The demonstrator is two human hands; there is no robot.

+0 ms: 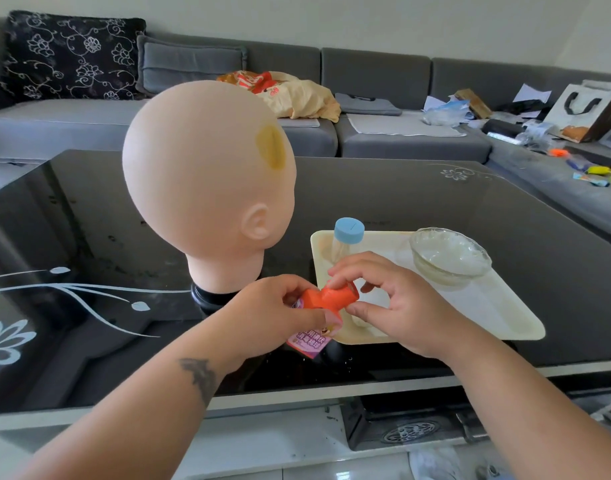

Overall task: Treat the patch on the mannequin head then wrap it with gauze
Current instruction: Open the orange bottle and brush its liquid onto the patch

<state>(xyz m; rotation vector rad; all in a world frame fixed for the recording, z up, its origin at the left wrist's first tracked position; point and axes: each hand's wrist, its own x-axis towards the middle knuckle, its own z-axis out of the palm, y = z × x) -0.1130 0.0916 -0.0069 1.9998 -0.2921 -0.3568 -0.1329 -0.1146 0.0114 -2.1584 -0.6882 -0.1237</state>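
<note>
A bald mannequin head [207, 168] stands on a dark base on the black glass table, with a yellowish patch [271, 145] on its upper right side. In front of it my left hand [276, 306] grips an orange-capped bottle [314, 299] with a pink and purple label, tilted sideways. My right hand [383, 299] pinches the bottle's orange cap [340, 295] between thumb and fingers. Both hands hover over the near left corner of a cream tray [487, 313].
On the tray stand a clear bottle with a blue cap [348, 233] and a glass bowl [449, 256]. The black glass table [435, 202] ends at a front edge below my wrists. A grey sofa [383, 98] with bags, cushions and clutter lies behind.
</note>
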